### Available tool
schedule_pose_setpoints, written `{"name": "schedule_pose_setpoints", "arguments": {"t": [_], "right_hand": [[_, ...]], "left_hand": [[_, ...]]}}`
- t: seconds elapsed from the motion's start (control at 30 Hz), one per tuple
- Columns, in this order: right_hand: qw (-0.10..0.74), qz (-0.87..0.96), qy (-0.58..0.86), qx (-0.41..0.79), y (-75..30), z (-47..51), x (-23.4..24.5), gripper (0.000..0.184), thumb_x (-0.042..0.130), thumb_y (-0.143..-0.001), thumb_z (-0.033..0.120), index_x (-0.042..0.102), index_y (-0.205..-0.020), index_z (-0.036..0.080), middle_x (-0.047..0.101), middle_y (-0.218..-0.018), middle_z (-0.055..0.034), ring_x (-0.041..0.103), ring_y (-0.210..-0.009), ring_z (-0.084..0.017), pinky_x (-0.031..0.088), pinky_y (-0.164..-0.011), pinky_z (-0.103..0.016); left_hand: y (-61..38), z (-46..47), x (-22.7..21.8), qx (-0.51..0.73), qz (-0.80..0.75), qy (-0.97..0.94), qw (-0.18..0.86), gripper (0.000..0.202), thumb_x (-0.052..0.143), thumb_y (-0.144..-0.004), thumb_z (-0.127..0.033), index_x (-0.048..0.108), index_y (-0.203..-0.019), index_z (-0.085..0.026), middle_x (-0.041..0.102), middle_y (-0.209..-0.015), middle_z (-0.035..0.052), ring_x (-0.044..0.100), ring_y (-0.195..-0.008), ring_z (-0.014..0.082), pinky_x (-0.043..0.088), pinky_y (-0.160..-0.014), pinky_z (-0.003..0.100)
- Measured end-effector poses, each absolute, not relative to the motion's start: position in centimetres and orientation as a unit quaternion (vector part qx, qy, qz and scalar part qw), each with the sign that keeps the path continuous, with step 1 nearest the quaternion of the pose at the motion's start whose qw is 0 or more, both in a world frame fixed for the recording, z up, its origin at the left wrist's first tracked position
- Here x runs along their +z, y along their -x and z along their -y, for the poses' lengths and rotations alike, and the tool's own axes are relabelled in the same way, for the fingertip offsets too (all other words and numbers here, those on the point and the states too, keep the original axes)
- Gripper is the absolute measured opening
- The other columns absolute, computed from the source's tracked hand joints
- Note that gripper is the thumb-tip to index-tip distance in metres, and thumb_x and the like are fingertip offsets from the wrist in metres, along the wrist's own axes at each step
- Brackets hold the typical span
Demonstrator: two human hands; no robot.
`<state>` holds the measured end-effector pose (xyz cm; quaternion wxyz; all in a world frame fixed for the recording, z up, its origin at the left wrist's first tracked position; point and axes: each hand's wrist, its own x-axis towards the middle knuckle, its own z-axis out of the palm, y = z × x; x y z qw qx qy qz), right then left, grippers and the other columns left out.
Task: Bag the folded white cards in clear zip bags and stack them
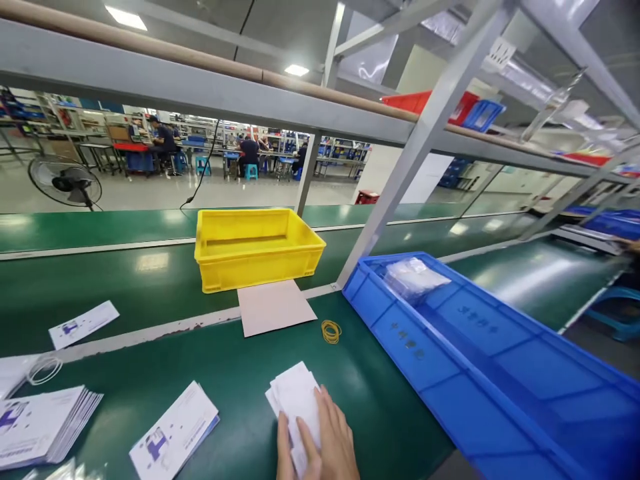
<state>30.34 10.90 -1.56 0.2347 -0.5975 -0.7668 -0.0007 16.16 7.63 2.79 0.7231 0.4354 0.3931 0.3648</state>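
Stack of white cards [295, 393] held over green workbench [240, 373]

Head view: the stack is at bottom centre, its edges uneven. The right hand [336, 437] is partly closed on it, with fingers along the right edge and thumb across the top face. One digit of what appears to be the left hand [283, 443] rests at the left edge; the remainder is out of frame, so its opening cannot be told.

Left of the hands lies a thin pile of printed cards [173, 433], and farther left a thicker pile [40, 430]. A single printed card [84, 325] lies apart, beyond them. Ahead, yellow rubber bands [331, 331] lie near a pale pink sheet [275, 308], just in front of a yellow bin [260, 268]. At right, a long blue bin [400, 347] contains plastic-wrapped packets [413, 277] at its far end
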Motion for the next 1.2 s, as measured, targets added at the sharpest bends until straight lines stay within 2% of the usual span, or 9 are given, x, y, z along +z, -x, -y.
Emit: {"name": "schedule_pose_setpoints", "arguments": {"t": [0.1, 0.17, 0.3, 0.4, 0.53, 0.7, 0.97, 1.13, 1.2], "right_hand": [[0.262, 0.727, 0.634, -0.017, -31.7, -13.6, -0.4, 0.049, 0.038, -0.1, 0.044, 0.038, -0.144, 0.024, 0.066, -0.126, -0.0173, 0.066, -0.112, -0.036, 0.058, -0.082, -0.051], [0.266, 0.723, 0.637, -0.014, -32.2, -14.8, 0.6, 0.048, 0.034, -0.1, 0.046, 0.046, -0.137, 0.019, 0.066, -0.123, -0.0207, 0.065, -0.111, -0.04, 0.056, -0.082, -0.055], [0.254, 0.75, 0.61, 0.017, -30.8, -15.2, 2.5, 0.057, 0.033, -0.099, 0.048, 0.042, -0.14, 0.009, 0.048, -0.14, -0.0313, 0.046, -0.131, -0.047, 0.041, -0.096, -0.069], [0.229, 0.817, 0.522, 0.085, -26.9, -14.7, 5.0, 0.056, 0.041, -0.098, 0.047, 0.038, -0.145, 0.016, 0.043, -0.15, -0.0201, 0.036, -0.142, -0.036, 0.036, -0.11, -0.057], [0.047, 0.949, 0.251, 0.185, -19.0, -14.1, 8.7, 0.072, 0.058, -0.093, 0.046, 0.034, -0.151, 0.01, 0.029, -0.16, -0.0203, 0.02, -0.149, -0.037, 0.031, -0.114, -0.058], [-0.031, 0.969, 0.104, 0.222, -10.6, -14.6, 8.8, 0.1, 0.086, -0.068, 0.046, 0.04, -0.15, 0.013, 0.033, -0.159, -0.0177, 0.021, -0.149, -0.037, 0.021, -0.12, -0.053], [-0.063, 0.971, 0.053, 0.226, -13.0, -12.6, 6.9, 0.102, 0.082, -0.068, 0.056, 0.04, -0.149, 0.011, 0.047, -0.149, -0.0195, 0.037, -0.14, -0.037, 0.019, -0.12, -0.056], [-0.111, 0.963, 0.012, 0.244, -18.9, -7.2, 6.4, 0.105, 0.075, -0.07, 0.064, 0.035, -0.152, 0.011, 0.041, -0.155, -0.0194, 0.029, -0.145, -0.04, 0.02, -0.119, -0.058], [-0.11, 0.961, -0.016, 0.252, -20.8, -5.0, 5.8, 0.1, 0.073, -0.076, 0.056, 0.029, -0.155, 0.014, 0.036, -0.158, -0.0179, 0.025, -0.147, -0.038, 0.019, -0.12, -0.055]], "left_hand": [[-18.0, -9.3, 2.4, 0.397, -0.42, -0.42, 0.699, 0.097, 0.059, -0.089, -0.052, -0.003, -0.157, -0.021, -0.002, -0.166, 0.0075, -0.003, -0.151, 0.0311, 0.011, -0.124, 0.042], [-18.2, -9.1, 2.3, 0.415, -0.446, -0.401, 0.685, 0.102, 0.065, -0.083, -0.054, 0.005, -0.157, -0.018, 0.003, -0.166, 0.0135, 0.001, -0.152, 0.0348, 0.015, -0.122, 0.048], [-15.4, -5.2, 3.7, 0.443, -0.437, -0.377, 0.686, 0.075, 0.07, -0.078, -0.057, 0.05, -0.137, -0.016, 0.047, -0.147, 0.0204, 0.041, -0.138, 0.037, 0.031, -0.115, 0.05], [-11.9, -0.6, 5.8, 0.447, -0.416, -0.337, 0.717, 0.052, 0.071, -0.08, -0.054, 0.065, -0.116, -0.017, 0.069, -0.119, 0.0158, 0.063, -0.114, 0.031, 0.041, -0.105, 0.048], [-8.5, 5.6, 7.0, 0.411, -0.436, -0.262, 0.756, 0.048, 0.076, -0.078, -0.051, 0.068, -0.114, -0.02, 0.071, -0.119, 0.013, 0.065, -0.113, 0.0287, 0.044, -0.101, 0.043], [-7.2, 10.8, 5.7, 0.411, -0.392, -0.191, 0.8, 0.045, 0.075, -0.08, -0.052, 0.072, -0.111, -0.02, 0.073, -0.116, 0.0119, 0.065, -0.115, 0.0287, 0.042, -0.104, 0.043], [-6.4, 13.9, 3.5, 0.476, -0.371, -0.035, 0.796, 0.034, 0.079, -0.078, -0.041, 0.075, -0.102, -0.017, 0.076, -0.108, 0.0119, 0.071, -0.103, 0.0227, 0.049, -0.092, 0.032], [-6.0, 14.5, 3.9, 0.489, -0.356, 0.045, 0.795, 0.023, 0.073, -0.081, -0.03, 0.075, -0.095, -0.012, 0.077, -0.099, 0.0127, 0.074, -0.091, 0.0196, 0.052, -0.08, 0.025], [-5.6, 14.7, 4.1, 0.477, -0.365, 0.068, 0.797, 0.021, 0.07, -0.081, -0.025, 0.074, -0.096, -0.011, 0.076, -0.099, 0.0122, 0.074, -0.09, 0.019, 0.052, -0.078, 0.025]]}}
